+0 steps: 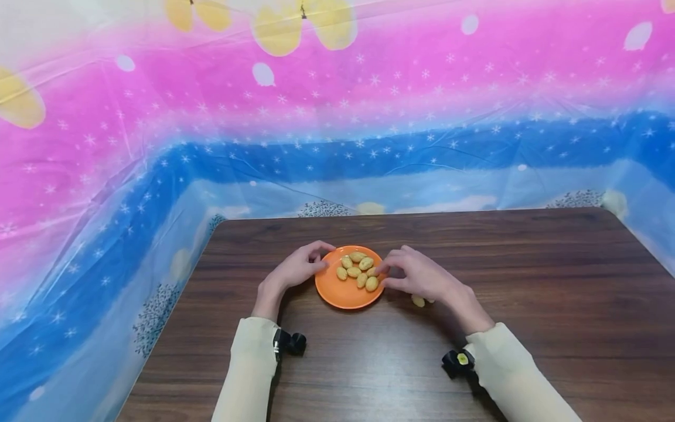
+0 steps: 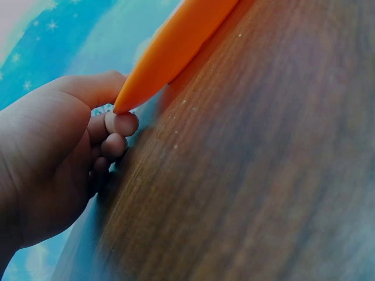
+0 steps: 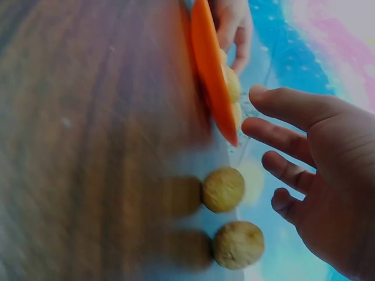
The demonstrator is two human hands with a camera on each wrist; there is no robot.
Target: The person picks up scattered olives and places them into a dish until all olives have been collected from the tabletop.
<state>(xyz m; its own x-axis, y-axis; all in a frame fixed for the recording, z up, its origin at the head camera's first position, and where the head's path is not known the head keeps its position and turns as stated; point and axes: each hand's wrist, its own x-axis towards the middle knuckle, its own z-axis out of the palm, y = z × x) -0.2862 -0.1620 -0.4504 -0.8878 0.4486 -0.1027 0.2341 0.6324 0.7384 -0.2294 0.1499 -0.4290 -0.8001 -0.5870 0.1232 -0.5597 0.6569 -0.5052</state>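
Note:
An orange plate (image 1: 343,298) lies on the table with several small yellow potatoes (image 1: 354,272) grouped on its far and right parts. At the plate's left rim, my left hand (image 1: 297,266) pinches the edge between thumb and fingers, as the left wrist view (image 2: 53,134) shows from close by. My right hand (image 1: 422,272) is at the plate's right rim, beside the potatoes. In the right wrist view its thumb and fingers are spread apart, with nothing between them. Two loose potatoes (image 3: 223,189) lie on the table near the right hand, which partly hides them in the head view.
The dark wooden table (image 1: 358,369) has its far edge close behind the plate. A pink and blue patterned cloth (image 1: 337,129) hangs behind the table and along its left side. Black wrist cameras (image 1: 457,363) sit on both wrists.

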